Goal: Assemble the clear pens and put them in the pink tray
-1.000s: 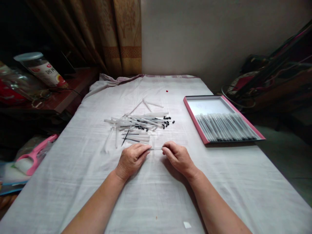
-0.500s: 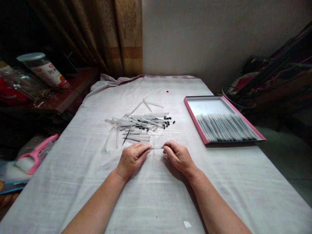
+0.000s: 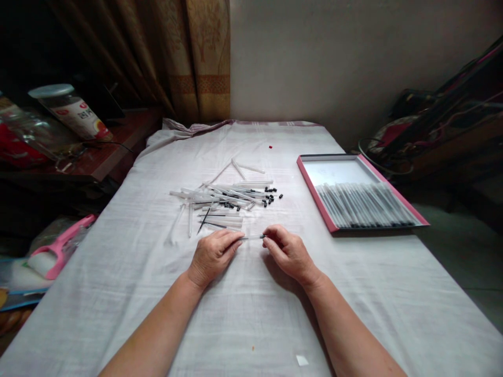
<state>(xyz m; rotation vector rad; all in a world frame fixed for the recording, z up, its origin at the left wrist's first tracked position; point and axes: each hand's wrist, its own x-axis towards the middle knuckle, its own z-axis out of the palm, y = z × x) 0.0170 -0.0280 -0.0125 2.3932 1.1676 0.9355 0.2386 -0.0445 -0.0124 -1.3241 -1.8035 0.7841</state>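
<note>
A clear pen (image 3: 252, 238) with a dark core lies level between my two hands, just above the cloth or resting on it. My left hand (image 3: 214, 254) is closed on its left end. My right hand (image 3: 288, 254) pinches its right end, where a dark end piece shows at the fingertips. Beyond my hands is a loose pile of clear pen barrels (image 3: 220, 193). Thin dark refills (image 3: 204, 220) lie at the pile's near side, and several small black end plugs (image 3: 269, 200) are scattered at its right.
A shallow pink-edged box (image 3: 330, 170) on the right holds a row of filled pens (image 3: 365, 207). A white scrap (image 3: 302, 361) lies near the front, a small red piece (image 3: 270, 147) far back. Left of the table stand a jar (image 3: 74, 112) and a pink-handled item (image 3: 58, 248).
My right fingertips have loosened slightly, and the dark end of the pen shows more. My left hand stays where it was, and the pile and box are unchanged.
</note>
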